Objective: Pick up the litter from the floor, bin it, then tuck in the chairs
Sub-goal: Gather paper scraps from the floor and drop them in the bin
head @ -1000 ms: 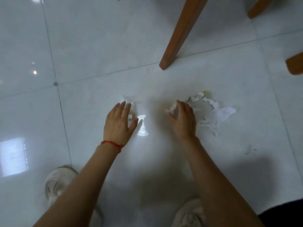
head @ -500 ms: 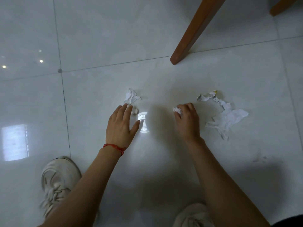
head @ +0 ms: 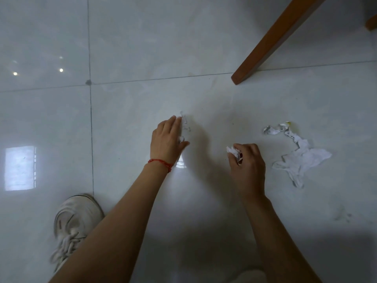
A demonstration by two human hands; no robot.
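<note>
On the glossy white tile floor, my right hand (head: 247,162) has its fingers curled round a small crumpled white paper scrap (head: 234,152). My left hand (head: 166,139), with a red string on its wrist, lies flat with straight fingers over another torn white paper scrap (head: 185,124), which shows only at the fingertips. A larger crumpled white tissue (head: 302,157) joined to a twisted paper strip (head: 274,130) lies on the floor to the right of my right hand, apart from it.
A brown wooden chair leg (head: 263,52) stands on the floor at the upper right, and a second wooden piece (head: 372,22) shows at the right edge. My white sneaker (head: 71,223) is at the lower left, another shoe (head: 247,276) at the bottom.
My left hand has slid forward onto the torn scrap. My right hand has drawn back from the tissue, still holding the small crumpled scrap it took up a second ago.
</note>
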